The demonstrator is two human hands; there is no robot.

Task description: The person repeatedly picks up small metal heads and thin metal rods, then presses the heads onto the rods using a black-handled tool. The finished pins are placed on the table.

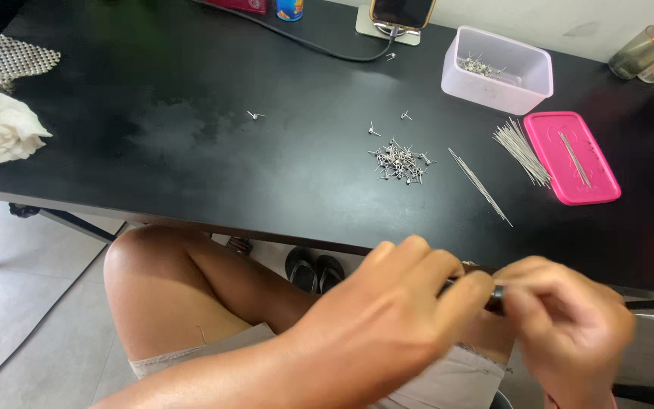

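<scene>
Your left hand (387, 318) and right hand (569, 326) meet below the counter (191, 151) edge, both grips pinching a small dark rod (493, 295) lying crosswise between them. A pile of metal pins (401, 160) lies beyond the grip.

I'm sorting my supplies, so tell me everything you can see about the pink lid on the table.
The pink lid is a flat, rounded rectangle that looks like plastic, with a raised rim. It lies on the black table, tilted at an angle, to the right of a fanned bundle of thin metal pins and below the clear plastic box. A few thin metal pins rest on it. Neither hand touches it.
</scene>
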